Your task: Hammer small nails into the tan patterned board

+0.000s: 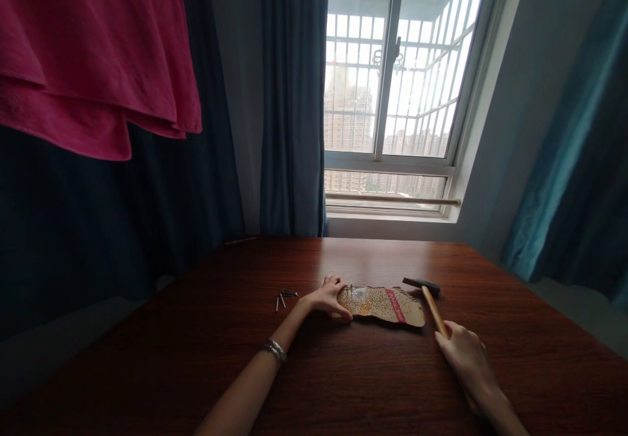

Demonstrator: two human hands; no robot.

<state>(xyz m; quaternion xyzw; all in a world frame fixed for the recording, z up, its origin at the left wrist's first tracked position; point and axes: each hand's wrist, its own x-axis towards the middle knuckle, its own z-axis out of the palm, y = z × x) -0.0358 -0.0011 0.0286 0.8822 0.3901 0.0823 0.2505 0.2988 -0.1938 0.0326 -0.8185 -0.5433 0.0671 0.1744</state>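
Observation:
A flat wooden board [387,304], foot-shaped and dotted with holes, with a red band across it, lies on the dark wooden table [206,357]. My left hand [328,297] grips its left end, thumb on the near edge, beside two nails [350,288] standing upright in the board. My right hand [465,352] is closed round the wooden handle of a hammer [428,297], whose dark head rests on the table just right of the board. A bracelet sits on my left wrist.
Several loose nails [283,297] lie on the table left of my left hand. Behind the table are a window [392,96], dark blue curtains [292,109] and a hanging pink cloth [93,50] at upper left.

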